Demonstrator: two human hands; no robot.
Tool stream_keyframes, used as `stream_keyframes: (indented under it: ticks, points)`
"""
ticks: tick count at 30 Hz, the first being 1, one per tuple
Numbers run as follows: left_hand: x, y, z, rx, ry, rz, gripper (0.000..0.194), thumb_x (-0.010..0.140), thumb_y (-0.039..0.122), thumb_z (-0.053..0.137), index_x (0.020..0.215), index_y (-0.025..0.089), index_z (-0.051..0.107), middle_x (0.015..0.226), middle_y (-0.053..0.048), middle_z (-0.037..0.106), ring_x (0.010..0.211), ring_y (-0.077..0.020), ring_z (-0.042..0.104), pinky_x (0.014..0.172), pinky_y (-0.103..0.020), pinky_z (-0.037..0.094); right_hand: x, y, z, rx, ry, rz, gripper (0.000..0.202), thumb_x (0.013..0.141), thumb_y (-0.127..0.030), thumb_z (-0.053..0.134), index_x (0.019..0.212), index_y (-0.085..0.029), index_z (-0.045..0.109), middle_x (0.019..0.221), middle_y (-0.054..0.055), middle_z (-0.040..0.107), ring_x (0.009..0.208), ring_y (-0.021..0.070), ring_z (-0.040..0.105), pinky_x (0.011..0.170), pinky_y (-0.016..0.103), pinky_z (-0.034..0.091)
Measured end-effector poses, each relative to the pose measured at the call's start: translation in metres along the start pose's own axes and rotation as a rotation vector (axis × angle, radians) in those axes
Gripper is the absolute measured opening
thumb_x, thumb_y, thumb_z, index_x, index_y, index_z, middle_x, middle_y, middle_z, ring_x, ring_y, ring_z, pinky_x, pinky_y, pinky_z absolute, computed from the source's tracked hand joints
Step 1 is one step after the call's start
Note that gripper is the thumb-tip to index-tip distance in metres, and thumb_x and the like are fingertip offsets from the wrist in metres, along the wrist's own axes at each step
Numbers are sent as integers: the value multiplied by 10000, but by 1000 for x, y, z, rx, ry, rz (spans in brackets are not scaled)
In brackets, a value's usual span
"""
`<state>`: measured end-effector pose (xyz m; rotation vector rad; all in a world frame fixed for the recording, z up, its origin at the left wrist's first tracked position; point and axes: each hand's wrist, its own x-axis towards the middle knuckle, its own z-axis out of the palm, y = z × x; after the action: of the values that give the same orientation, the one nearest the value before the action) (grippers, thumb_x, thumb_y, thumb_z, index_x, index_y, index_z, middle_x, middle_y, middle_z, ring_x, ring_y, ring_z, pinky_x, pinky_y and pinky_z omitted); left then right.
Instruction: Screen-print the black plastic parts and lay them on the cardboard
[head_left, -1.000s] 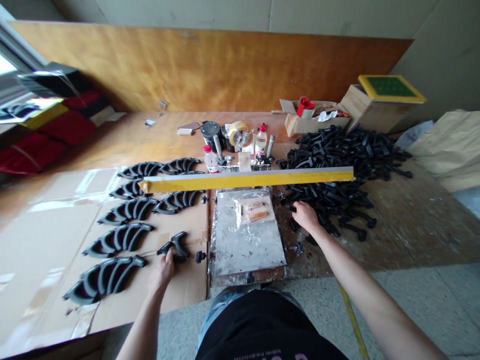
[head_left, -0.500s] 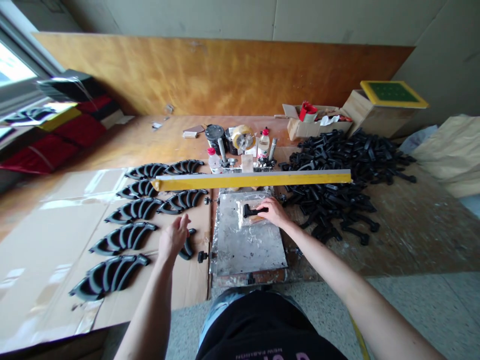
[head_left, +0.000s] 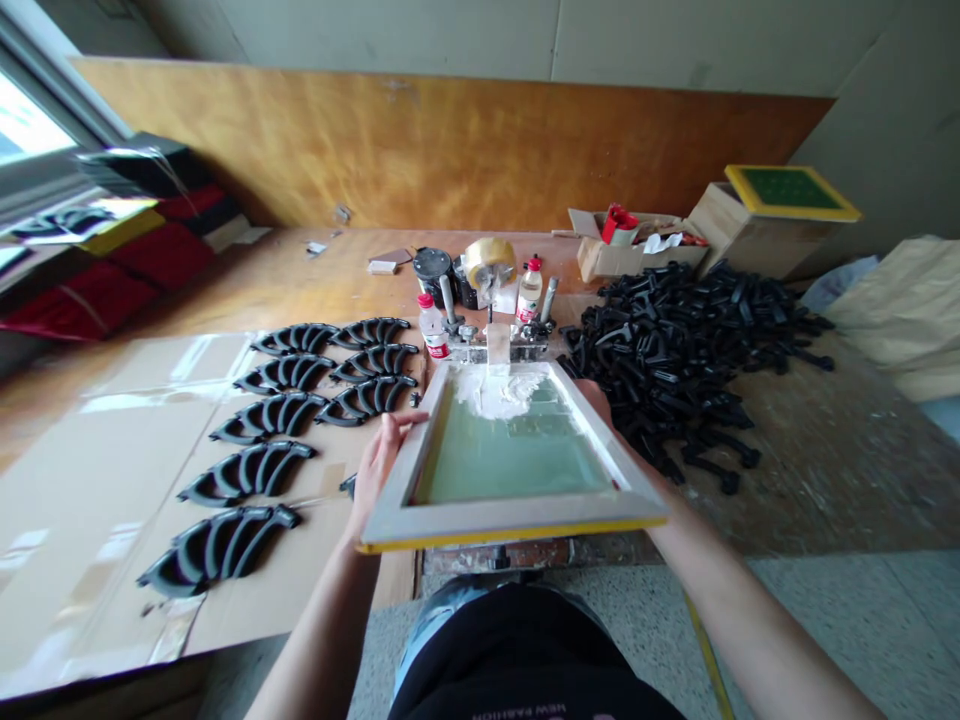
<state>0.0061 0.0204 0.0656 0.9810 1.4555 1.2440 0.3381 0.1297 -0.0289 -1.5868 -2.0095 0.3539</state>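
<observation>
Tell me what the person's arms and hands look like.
Both forearms are bare: no sleeves, watch or bracelet show. The left hand is ungloved; the right hand, mostly hidden, shows no glove. A black top with pale lettering and blue jeans are worn.

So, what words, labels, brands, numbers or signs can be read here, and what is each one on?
"NEW FASHION", upside down on the black shirt; larger lettering there is cut off by the picture's edge.
Red-and-white label on the left bottle: too small and blurred to read.
Label on the right bottle: likewise unreadable.
Nothing else is legible.
</observation>
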Motion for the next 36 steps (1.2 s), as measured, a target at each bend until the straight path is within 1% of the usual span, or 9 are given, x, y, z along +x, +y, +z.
stream_keyframes:
  ticks: [2, 5, 7, 10, 14, 21, 26, 31, 36]
  points:
    - [-6, -31, -8, 99, -46, -83, 607, 784, 689, 595, 1110, 190, 707, 840, -37, 708, 659, -159, 597, 573, -244, 453, 13, 1, -17, -30, 114, 57, 341, 943, -254, 504, 1248, -175, 635, 1219, 156, 655, 1172, 317, 583, 1017, 483, 444]
    - [-5, -79, -9, 103, -63, -170, 749, 728, 625, 694, 1353, 230, 572, 804, -17, 694, 672, -171, 619, 599, -247, 466, 40, -31, -15, -73, 183, -85, 531, 885, -251, 619, 1395, -161, 503, 1444, 165, 474, 1313, 308, 448, 1104, 455, 366]
    - [0, -104, -7, 102, -60, -206, 825, 709, 602, 715, 1415, 226, 511, 741, 2, 669, 632, -169, 607, 592, -252, 459, 58, -61, -1, -107, 77, -232, 573, 843, -223, 680, 1385, -174, 499, 1425, 148, 481, 1295, 298, 442, 1085, 429, 373]
    - [5, -120, -4, 144, -51, -207, 787, 730, 577, 698, 1408, 220, 520, 746, 4, 666, 635, -169, 607, 609, -258, 458, 72, -90, 23, -191, -133, -297, 274, 858, -147, 626, 1131, -169, 638, 1111, 113, 645, 1073, 263, 552, 935, 372, 443]
    - [3, -118, -3, 226, -29, -211, 679, 776, 568, 651, 1364, 237, 566, 880, -29, 707, 769, -194, 651, 693, -272, 482, 48, -90, 32, -250, -247, -367, 135, 855, -95, 548, 872, -170, 659, 908, 87, 668, 919, 230, 572, 837, 328, 439]
    - [1, -113, -2, 222, -6, -192, 635, 771, 558, 656, 1308, 223, 611, 892, -40, 718, 789, -209, 659, 712, -282, 492, 12, -85, -4, -75, -500, -702, 139, 766, -79, 605, 757, -208, 654, 785, 28, 648, 812, 196, 569, 743, 288, 420]
    - [0, -109, -2, 131, -1, -230, 705, 714, 570, 704, 1314, 216, 600, 795, -23, 711, 653, -183, 636, 606, -262, 475, 11, -84, 13, -79, -284, -596, 204, 814, -44, 534, 855, -187, 675, 895, 70, 663, 944, 225, 563, 818, 328, 445]
    - [-1, -104, -2, 91, -4, -241, 747, 702, 567, 726, 1341, 207, 585, 750, -23, 700, 633, -184, 633, 587, -260, 471, -4, -78, 13, -46, -310, -677, 188, 861, -101, 559, 953, -183, 701, 925, 78, 676, 960, 221, 582, 866, 338, 464]
    - [-6, -70, -6, 80, -53, -247, 812, 683, 592, 736, 1377, 212, 553, 774, -30, 716, 631, -181, 633, 552, -247, 464, 54, -91, -3, -73, -183, -390, 466, 855, -246, 694, 1310, -289, 601, 1065, 32, 706, 958, 207, 628, 852, 315, 483]
